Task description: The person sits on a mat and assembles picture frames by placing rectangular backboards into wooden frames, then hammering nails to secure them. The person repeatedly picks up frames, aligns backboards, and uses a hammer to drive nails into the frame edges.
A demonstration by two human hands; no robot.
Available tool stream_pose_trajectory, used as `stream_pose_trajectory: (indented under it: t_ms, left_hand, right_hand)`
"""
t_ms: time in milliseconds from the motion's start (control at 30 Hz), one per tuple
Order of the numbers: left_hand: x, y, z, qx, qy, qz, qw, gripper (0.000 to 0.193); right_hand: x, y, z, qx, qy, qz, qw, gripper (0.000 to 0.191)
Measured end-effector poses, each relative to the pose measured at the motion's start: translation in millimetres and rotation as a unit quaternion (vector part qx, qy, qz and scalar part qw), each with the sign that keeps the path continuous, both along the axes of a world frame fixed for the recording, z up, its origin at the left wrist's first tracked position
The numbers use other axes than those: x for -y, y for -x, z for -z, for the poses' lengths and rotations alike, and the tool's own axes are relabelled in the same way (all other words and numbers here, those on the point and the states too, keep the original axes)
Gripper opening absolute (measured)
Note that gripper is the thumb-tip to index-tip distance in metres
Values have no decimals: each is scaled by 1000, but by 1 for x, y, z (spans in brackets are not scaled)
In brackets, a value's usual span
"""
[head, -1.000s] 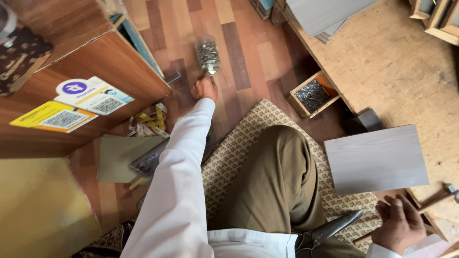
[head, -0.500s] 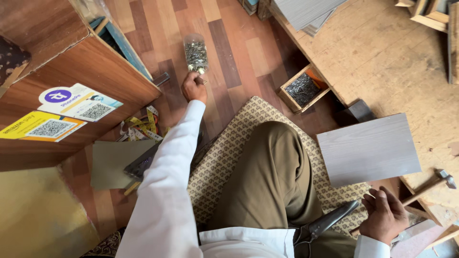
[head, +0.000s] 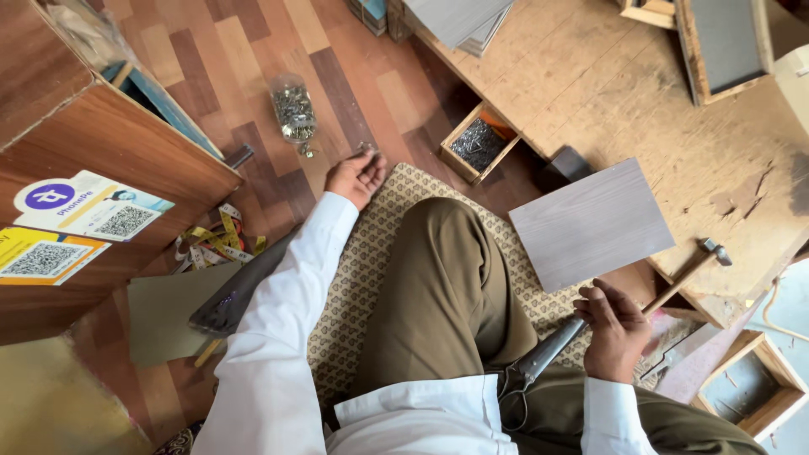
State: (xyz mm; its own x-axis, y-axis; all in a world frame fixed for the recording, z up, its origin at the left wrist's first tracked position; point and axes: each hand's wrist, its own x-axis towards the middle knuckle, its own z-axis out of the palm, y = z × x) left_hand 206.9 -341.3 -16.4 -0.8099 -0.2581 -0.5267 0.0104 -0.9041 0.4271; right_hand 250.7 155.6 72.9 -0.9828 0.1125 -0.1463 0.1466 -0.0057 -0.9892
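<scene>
Left hand (head: 356, 177) pinches small screws, light and slippery, jar (head: 294, 109) at 11 o'clock; right hand (head: 615, 330) half-curled, seemingly empty.

two hands: the left hand (head: 356, 177) upper centre, the right hand (head: 618, 330) lower right. one jar of screws (head: 294, 109) upper left, one nail box (head: 477, 147) top centre, one grey board (head: 592, 222), one hammer (head: 689, 271) right, one tape measure (head: 215, 241) left.
</scene>
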Motion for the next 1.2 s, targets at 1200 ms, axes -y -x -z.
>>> stream_pose_trajectory:
  t_ms: [1200]
  left_hand:
    - [-259,-51,-122,-231,271,275,893,21]
  right_hand:
    - [72,-10,-55,-25,-3,-97,995,19]
